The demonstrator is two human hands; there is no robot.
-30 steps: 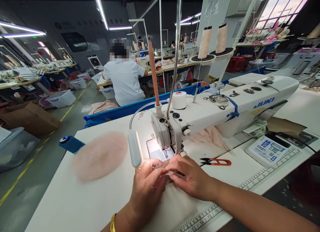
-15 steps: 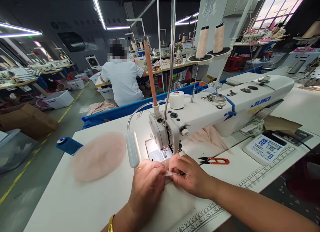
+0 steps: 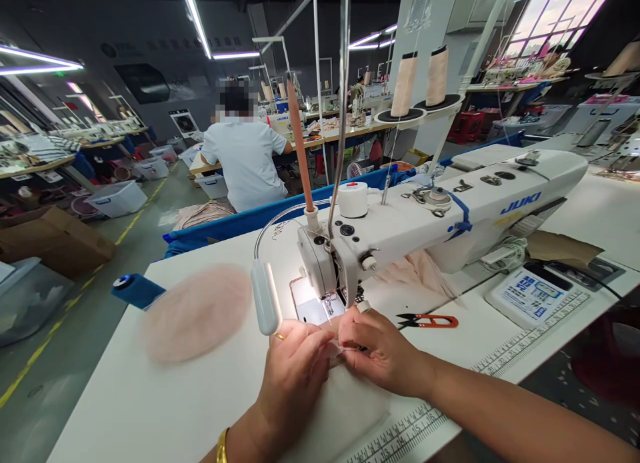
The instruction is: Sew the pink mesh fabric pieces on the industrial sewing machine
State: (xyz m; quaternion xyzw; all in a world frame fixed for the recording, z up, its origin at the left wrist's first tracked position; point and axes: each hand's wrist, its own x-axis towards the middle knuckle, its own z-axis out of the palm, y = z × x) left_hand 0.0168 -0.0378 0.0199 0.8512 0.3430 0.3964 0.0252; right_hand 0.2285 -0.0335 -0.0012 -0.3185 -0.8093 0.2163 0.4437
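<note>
Both hands pinch a thin, sheer pale fabric point(image 3: 350, 396) just in front of the sewing machine point(image 3: 395, 230). My left hand point(image 3: 295, 370) has its fingers closed on the fabric's edge, left of the needle area. On the other side, my right hand point(image 3: 383, 350) is closed on the same edge, with its fingertips close to the left ones. The fabric hangs down toward the table's front edge. Behind the fingers lies the shiny needle plate point(image 3: 313, 311), under the machine's head. A round sheer pink piece point(image 3: 197, 313) lies flat on the left.
Orange-handled thread snips point(image 3: 430, 321) lie right of my right hand. A ruler strip point(image 3: 420, 423) runs along the front edge. A lamp point(image 3: 265, 296) hangs left of the needle. A blue thread cone point(image 3: 137, 290) lies at the left edge. A person point(image 3: 245, 156) sits beyond.
The fabric edge between my fingertips has shifted slightly. Both hands keep nearly the same place.
</note>
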